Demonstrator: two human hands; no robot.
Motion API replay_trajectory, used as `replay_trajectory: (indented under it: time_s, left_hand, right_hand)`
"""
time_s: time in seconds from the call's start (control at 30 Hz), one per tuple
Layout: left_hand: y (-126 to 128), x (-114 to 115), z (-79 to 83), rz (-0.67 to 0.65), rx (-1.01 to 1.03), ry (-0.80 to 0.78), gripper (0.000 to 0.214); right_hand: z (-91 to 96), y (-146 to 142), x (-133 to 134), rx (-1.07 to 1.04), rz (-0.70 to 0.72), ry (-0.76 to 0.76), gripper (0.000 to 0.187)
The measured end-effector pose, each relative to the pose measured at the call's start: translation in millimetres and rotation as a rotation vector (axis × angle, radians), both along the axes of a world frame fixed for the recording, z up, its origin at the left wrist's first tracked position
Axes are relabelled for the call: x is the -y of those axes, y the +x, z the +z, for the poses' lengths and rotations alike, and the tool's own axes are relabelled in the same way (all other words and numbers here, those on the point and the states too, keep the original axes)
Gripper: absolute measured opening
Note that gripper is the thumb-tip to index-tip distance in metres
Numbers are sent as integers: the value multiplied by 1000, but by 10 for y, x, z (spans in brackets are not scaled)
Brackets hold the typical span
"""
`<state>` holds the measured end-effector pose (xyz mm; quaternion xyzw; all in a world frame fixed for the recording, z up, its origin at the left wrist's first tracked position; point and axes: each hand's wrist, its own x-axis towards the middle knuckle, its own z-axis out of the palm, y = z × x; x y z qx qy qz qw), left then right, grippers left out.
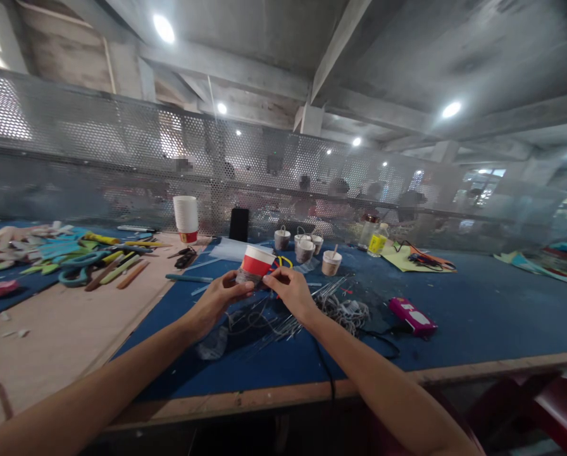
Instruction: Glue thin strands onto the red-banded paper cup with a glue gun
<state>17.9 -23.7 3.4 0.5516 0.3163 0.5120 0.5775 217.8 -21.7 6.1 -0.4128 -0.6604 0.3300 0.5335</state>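
Note:
A red and white paper cup [255,263], wrapped in grey cord round its lower part, is held above the blue mat [478,316]. My left hand [225,292] grips the cup's base from the left, fingers curled round it. My right hand [290,288] pinches the cup's right side, thumb and fingers pressed together. Under both hands lies a tangle of thin wires and grey cord [335,307].
Several wrapped small cups [305,248] stand behind, and a stack of white paper cups [185,218] further left. A pink device [412,316] with a black cable lies at the right. Scissors and coloured tools [88,263] crowd the left. A perforated metal screen [122,164] closes off the back.

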Motion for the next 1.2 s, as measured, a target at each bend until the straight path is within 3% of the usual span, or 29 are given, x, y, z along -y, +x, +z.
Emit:
replay_trajectory:
  time_s: [0.6,0.93,1.2]
  left_hand:
    - [-18,1,-4,-78,20,-24,49]
    - [-19,-39,-49,-142,64,-97,41]
    - [-44,-69,-62,-73,-1,-60,42]
  right_hand:
    - [-19,6,-14,6,27,1,27]
    - [-12,-1,-24,-21,25,-10,25]
    - [-21,-12,-25,-29,13,-21,27]
